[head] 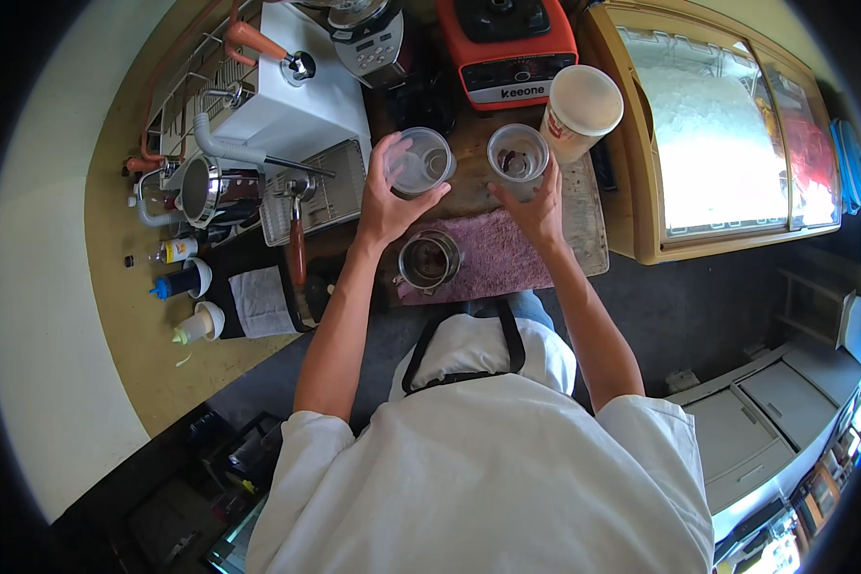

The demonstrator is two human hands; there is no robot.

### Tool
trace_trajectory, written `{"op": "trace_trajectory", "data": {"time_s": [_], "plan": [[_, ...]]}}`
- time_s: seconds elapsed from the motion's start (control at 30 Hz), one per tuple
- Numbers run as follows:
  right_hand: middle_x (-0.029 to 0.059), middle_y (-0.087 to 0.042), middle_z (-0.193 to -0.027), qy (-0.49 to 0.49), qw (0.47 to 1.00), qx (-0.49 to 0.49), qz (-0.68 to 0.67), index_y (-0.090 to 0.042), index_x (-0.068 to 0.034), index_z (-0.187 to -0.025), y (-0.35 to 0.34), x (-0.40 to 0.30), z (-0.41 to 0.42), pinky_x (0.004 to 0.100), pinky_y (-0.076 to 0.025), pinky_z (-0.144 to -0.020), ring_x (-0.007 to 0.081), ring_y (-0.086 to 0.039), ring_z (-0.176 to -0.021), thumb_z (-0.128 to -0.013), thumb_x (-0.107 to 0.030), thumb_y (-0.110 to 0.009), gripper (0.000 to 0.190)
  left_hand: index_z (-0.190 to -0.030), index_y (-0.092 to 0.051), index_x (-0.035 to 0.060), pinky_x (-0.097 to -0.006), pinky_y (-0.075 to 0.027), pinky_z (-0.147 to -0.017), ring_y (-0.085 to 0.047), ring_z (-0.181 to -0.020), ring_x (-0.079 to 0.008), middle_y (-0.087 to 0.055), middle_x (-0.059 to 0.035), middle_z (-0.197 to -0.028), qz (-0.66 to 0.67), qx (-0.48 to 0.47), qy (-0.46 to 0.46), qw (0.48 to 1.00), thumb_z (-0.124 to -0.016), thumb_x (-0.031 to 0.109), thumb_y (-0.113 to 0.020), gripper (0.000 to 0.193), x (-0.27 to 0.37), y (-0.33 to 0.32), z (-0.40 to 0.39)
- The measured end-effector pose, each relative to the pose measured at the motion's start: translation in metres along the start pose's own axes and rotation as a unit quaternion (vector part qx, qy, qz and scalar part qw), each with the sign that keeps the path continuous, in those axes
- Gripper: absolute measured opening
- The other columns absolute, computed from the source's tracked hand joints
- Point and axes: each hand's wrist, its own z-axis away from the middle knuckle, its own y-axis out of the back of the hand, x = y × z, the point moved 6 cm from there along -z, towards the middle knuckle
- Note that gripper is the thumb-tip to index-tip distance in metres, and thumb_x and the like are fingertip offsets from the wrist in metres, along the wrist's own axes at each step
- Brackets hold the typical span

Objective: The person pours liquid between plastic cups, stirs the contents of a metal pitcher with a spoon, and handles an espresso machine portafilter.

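My left hand point(389, 204) is curled around a clear plastic cup point(423, 163), its thumb reaching along the near side. That cup looks bare inside. A second clear plastic cup point(518, 154) is in my right hand point(540, 208), gripped low between thumb and fingers. Something dark shows at the bottom of this second cup. Between my forearms a metal cup point(429, 260) stands on the left end of a pink towel point(502, 251), with dark residue inside it.
An espresso machine point(316, 107) stands at left, its portafilter handle point(298, 251) pointing towards me. Behind the cups are a red blender base point(506, 50) and a lidded white tub point(585, 107). A wood-framed glass cabinet point(642, 179) is at right. Squeeze bottles point(179, 283) sit far left.
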Motion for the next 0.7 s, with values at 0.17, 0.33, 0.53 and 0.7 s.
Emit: {"op": "trace_trajectory", "data": {"time_s": [0.17, 0.33, 0.53, 0.7], "plan": [[0.0227, -0.054, -0.134, 0.040, 0.999, 0.017, -0.021, -0.039, -0.001, -0.144, -0.009, 0.004, -0.007, 0.0480, -0.046, -0.104, 0.0417, -0.052, -0.126, -0.072, -0.025, -0.089, 0.091, -0.146, -0.038, 0.0027, -0.0425, -0.046, -0.109, -0.055, -0.129, -0.0299, -0.052, -0.0190, -0.138, -0.022, 0.004, -0.053, 0.998, -0.068, 0.021, -0.095, 0.098, 0.035, 0.008, 0.000], [0.0218, -0.056, -0.132, 0.005, 0.998, -0.022, -0.063, -0.045, -0.003, -0.139, -0.008, -0.004, 0.001, 0.0455, -0.047, -0.103, 0.0394, -0.054, -0.125, -0.070, -0.019, -0.087, 0.082, -0.144, -0.045, 0.0051, -0.0419, -0.044, -0.110, -0.052, -0.131, -0.0292, -0.052, -0.0155, -0.136, -0.114, -0.070, -0.072, 0.988, -0.066, 0.017, -0.094, 0.093, 0.062, 0.004, -0.011], [0.0222, -0.057, -0.135, 0.083, 0.995, -0.049, -0.011, -0.043, -0.002, -0.141, -0.004, -0.019, 0.010, 0.0455, -0.049, -0.104, 0.0397, -0.057, -0.125, -0.069, -0.016, -0.086, 0.085, -0.143, -0.049, 0.0088, -0.0443, -0.043, -0.109, -0.052, -0.127, -0.0336, -0.054, -0.0134, -0.135, -0.244, -0.180, -0.144, 0.942, -0.065, 0.021, -0.091, 0.089, 0.086, -0.012, -0.025], [0.0207, -0.053, -0.138, 0.096, 0.994, -0.051, -0.020, -0.043, -0.005, -0.143, -0.003, -0.025, 0.013, 0.0474, -0.044, -0.110, 0.0410, -0.050, -0.131, -0.067, -0.012, -0.085, 0.087, -0.144, -0.050, 0.0116, -0.0452, -0.042, -0.107, -0.053, -0.125, -0.0326, -0.055, -0.0109, -0.134, -0.336, -0.228, -0.146, 0.902, -0.065, 0.023, -0.089, 0.088, 0.088, -0.026, -0.028]]}}
